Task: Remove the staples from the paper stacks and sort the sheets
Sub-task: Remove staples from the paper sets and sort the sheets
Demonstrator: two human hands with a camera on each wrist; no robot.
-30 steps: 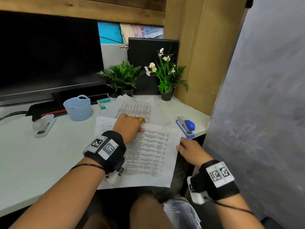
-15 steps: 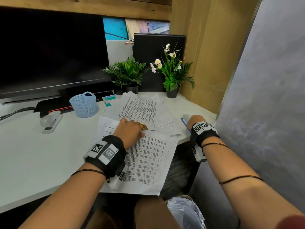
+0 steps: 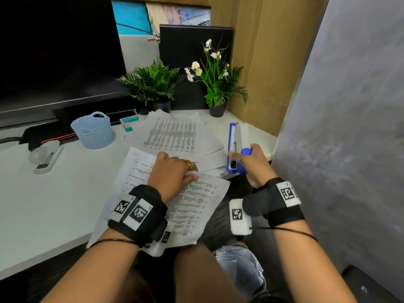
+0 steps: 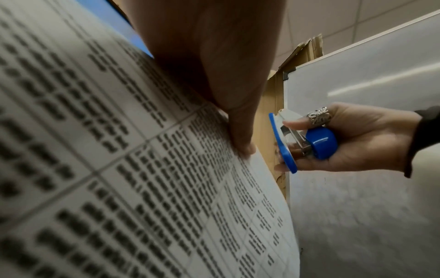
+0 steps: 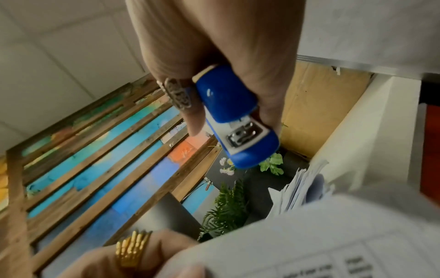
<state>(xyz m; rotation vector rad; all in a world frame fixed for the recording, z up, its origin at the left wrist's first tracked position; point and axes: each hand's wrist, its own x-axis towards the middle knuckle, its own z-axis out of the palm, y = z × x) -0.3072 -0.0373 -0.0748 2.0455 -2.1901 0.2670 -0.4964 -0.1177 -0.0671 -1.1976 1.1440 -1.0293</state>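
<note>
Our left hand pinched the stack's corner; our right hand gripped the stapler. We needed its remover tip aimed under the staple.

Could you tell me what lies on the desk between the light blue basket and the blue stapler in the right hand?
In the head view, between the basket and the stapler held by the right hand lie a small green-and-white box and a fanned pile of printed sheets.

blk wristbands w/ coded tags, gold ring, silver ring
</note>
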